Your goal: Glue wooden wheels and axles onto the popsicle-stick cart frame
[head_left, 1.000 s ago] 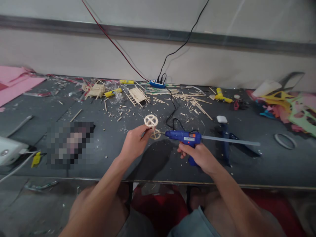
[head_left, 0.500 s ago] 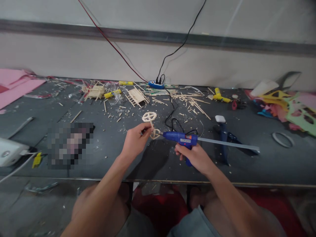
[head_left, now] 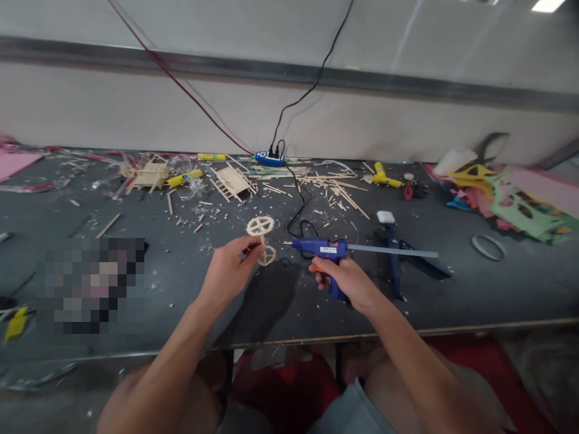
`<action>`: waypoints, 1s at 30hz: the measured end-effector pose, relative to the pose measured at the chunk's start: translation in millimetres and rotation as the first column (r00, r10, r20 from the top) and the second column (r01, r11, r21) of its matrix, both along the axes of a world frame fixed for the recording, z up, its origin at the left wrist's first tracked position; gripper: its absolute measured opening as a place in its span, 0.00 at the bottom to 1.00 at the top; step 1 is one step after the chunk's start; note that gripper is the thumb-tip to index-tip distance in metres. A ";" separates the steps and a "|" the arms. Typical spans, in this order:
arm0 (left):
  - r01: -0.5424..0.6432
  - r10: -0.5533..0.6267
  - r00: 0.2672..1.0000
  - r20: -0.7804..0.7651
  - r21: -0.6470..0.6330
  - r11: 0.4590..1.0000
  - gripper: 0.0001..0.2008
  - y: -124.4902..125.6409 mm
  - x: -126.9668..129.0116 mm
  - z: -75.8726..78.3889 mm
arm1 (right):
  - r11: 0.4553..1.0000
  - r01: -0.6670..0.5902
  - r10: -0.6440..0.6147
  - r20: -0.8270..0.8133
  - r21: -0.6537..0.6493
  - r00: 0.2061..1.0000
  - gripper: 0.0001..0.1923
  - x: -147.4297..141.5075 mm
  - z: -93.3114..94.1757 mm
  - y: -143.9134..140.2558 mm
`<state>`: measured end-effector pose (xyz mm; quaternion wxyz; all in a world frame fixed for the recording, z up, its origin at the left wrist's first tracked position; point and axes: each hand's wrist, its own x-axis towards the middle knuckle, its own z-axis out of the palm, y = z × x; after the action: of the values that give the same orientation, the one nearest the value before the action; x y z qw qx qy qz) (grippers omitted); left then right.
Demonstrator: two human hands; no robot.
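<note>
Between the thumb and fingers of my left hand (head_left: 233,265) is the thin stick axle of a small wooden wheel pair. The upper spoked wheel (head_left: 260,226) is above my fingertips, and the lower wheel (head_left: 268,255) shows just below them. My right hand (head_left: 346,277) is wrapped round the grip of a blue hot glue gun (head_left: 319,246), fingers at its orange trigger. The metal nozzle (head_left: 288,243) points left at the wheels, with a gap between. A long clear glue stick (head_left: 393,251) juts from the gun's back.
Behind lie a small stick-built frame (head_left: 232,182), another stick model (head_left: 151,173), loose sticks (head_left: 344,190) and yellow glue tubes (head_left: 185,178). The gun's black cord (head_left: 296,214) runs to a blue power strip (head_left: 270,158). Right are a white case (head_left: 386,217), a grey ring (head_left: 488,248) and coloured sheets (head_left: 520,205).
The glue gun's nozzle has drawn back from the lower wheel, leaving a gap. My left hand still holds the wheel pair, now somewhat lower in view. The camera has turned right.
</note>
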<state>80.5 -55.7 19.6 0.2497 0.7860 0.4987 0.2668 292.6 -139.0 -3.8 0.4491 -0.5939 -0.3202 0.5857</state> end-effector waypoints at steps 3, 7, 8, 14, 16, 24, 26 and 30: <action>0.015 -0.015 1.000 0.005 -0.007 1.000 0.13 0.4 0.2 -1.1 | 0.998 0.057 -0.056 -0.075 0.014 0.996 0.15 4.4 -2.8 7.0; 0.046 -0.045 0.999 0.027 -0.023 0.999 0.12 -3.2 4.7 -2.0 | 0.990 0.119 -0.108 -0.133 0.078 0.985 0.13 3.0 -4.3 9.1; 0.047 -0.047 0.998 0.032 -0.027 0.999 0.12 -4.3 6.1 -2.1 | 0.990 0.117 -0.106 -0.134 0.081 0.985 0.12 1.8 -4.2 8.3; 0.038 -0.037 0.999 0.020 -0.039 0.999 0.12 -5.5 11.1 -0.8 | 0.996 0.028 -0.019 -0.097 0.086 0.995 0.11 -3.3 2.7 -2.7; 0.036 -0.036 0.999 0.018 -0.035 0.999 0.12 -5.1 10.5 0.0 | 0.997 -0.018 0.023 -0.061 0.080 0.998 0.11 -4.6 4.3 -7.0; 0.031 -0.029 0.998 0.061 -0.042 0.999 0.12 -6.9 8.7 0.8 | 0.995 -0.095 0.097 0.094 -0.022 0.991 0.14 -10.5 0.9 -13.5; 0.029 -0.026 0.997 0.067 -0.040 0.999 0.12 -7.3 8.9 1.1 | 0.995 -0.096 0.097 0.138 -0.014 0.986 0.14 -11.3 1.6 -13.2; 0.022 -0.020 0.997 0.069 -0.021 1.000 0.12 -7.6 8.6 1.2 | 0.995 -0.104 0.104 0.244 -0.013 0.964 0.15 -10.7 0.5 -13.1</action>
<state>89.1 -63.3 20.8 0.2780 0.7788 0.4842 0.2859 281.9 -152.2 -3.2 0.3750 -0.6439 -0.4037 0.5309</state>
